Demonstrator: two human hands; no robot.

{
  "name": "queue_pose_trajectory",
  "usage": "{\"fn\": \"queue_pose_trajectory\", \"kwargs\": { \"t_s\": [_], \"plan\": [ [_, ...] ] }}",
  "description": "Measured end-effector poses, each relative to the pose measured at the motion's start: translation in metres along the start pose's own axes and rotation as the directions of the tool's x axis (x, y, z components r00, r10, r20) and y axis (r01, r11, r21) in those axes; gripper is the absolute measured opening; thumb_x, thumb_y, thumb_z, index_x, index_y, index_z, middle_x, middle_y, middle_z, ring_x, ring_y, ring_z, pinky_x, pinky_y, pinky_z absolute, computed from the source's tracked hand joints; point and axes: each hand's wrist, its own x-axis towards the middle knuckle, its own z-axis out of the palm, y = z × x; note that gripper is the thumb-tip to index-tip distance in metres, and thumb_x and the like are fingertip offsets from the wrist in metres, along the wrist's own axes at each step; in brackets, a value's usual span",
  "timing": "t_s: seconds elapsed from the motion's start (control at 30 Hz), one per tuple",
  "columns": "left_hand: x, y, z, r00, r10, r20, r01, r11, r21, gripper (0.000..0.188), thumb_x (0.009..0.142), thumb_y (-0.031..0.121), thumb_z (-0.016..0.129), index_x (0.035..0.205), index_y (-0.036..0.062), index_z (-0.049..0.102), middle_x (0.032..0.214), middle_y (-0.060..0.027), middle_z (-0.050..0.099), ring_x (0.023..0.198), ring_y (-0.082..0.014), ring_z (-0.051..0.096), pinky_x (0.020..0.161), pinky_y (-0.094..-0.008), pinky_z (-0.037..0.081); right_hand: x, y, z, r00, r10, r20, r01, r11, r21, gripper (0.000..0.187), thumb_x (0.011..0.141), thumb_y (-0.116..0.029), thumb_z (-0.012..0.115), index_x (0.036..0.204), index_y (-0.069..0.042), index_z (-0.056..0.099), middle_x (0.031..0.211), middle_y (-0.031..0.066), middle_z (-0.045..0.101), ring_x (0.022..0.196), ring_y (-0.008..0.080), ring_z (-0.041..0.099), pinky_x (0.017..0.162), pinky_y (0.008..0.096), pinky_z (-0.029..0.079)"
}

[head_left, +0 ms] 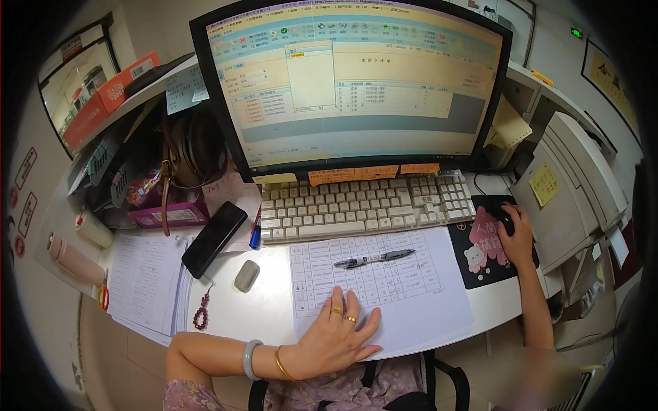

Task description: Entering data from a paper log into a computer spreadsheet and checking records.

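Observation:
My left hand (336, 335) lies flat, fingers slightly apart, on a printed table sheet (404, 288) at the desk's near edge. It wears two gold rings, with a pale bangle and a gold bracelet at the wrist. A black and silver pen (373, 259) rests on the sheet, above that hand. My right hand (517, 233) curls over a black mouse (504, 214) on a black and pink mouse pad (480, 255). A beige keyboard (363, 205) sits behind the sheet, below a large monitor (356, 82) showing a form window.
A black phone (214, 238) lies left of the keyboard, with a grey eraser (247, 275), a blue pen (254, 236) and a bead charm (201, 314) nearby. A paper stack (144, 284) is at far left. A grey printer (576, 192) stands at right. A brown bag (192, 154) sits behind the phone.

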Motion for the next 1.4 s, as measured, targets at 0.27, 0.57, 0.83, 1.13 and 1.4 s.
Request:
{"fn": "queue_pose_trajectory", "kwargs": {
  "t_s": [0.27,0.57,0.83,1.13,1.4],
  "plan": [
    [-0.0005,0.0005,0.0003,1.0,0.002,-0.006,-0.002,1.0,-0.01,0.064,0.088,0.057,0.058,0.127,0.0063,0.055,0.112,-0.0348,0.053,0.106,-0.0541,0.053,0.087,-0.0502,0.049,-0.0023,-0.0013,-0.0012,1.0,0.027,-0.008,-0.027,1.0,-0.002,0.038,0.082,-0.012,0.065,0.119,-0.008,0.06,0.123,0.0171,0.056,0.113,0.0376,0.055,0.097,0.0408,0.045],
    [0.0004,0.0007,-0.0005,1.0,0.008,0.025,-0.008,1.0,-0.001,0.064,0.088,0.057,0.057,0.128,0.0067,0.055,0.113,-0.0366,0.052,0.105,-0.0568,0.052,0.087,-0.051,0.05,-0.0027,-0.0006,-0.0009,1.0,-0.002,-0.024,0.002,1.0,0.006,0.036,0.082,-0.011,0.065,0.118,-0.008,0.061,0.123,0.0175,0.056,0.112,0.0378,0.056,0.096,0.0407,0.046],
    [0.0013,0.0011,-0.0023,0.999,-0.006,0.04,0.006,1.0,-0.005,0.064,0.087,0.058,0.059,0.128,0.0091,0.056,0.115,-0.0367,0.053,0.107,-0.0552,0.053,0.087,-0.05,0.05,-0.0056,0.0017,0.0,0.997,0.043,-0.071,-0.047,0.997,-0.055,0.036,0.081,-0.013,0.066,0.117,-0.011,0.061,0.12,0.0183,0.057,0.11,0.0388,0.057,0.094,0.0429,0.047],
    [0.0027,0.0012,-0.0033,0.999,-0.019,0.045,0.018,1.0,0.013,0.064,0.085,0.058,0.061,0.128,0.0108,0.057,0.116,-0.0345,0.054,0.107,-0.0528,0.054,0.087,-0.0485,0.05,-0.0053,0.005,0.0019,0.995,0.042,-0.088,-0.047,0.997,-0.065,0.034,0.082,-0.014,0.064,0.116,-0.011,0.061,0.12,0.0196,0.057,0.109,0.0395,0.057,0.094,0.0434,0.047],
    [0.004,-0.0001,-0.0066,0.999,-0.024,0.047,0.025,0.999,-0.027,0.064,0.085,0.059,0.062,0.128,0.0118,0.058,0.115,-0.0319,0.055,0.106,-0.0495,0.055,0.088,-0.0481,0.048,-0.0067,0.0073,-0.0012,0.996,0.066,-0.057,-0.07,0.995,-0.069,0.036,0.082,-0.014,0.064,0.117,-0.01,0.061,0.121,0.0198,0.056,0.108,0.04,0.057,0.094,0.0434,0.047]
  ]
}}
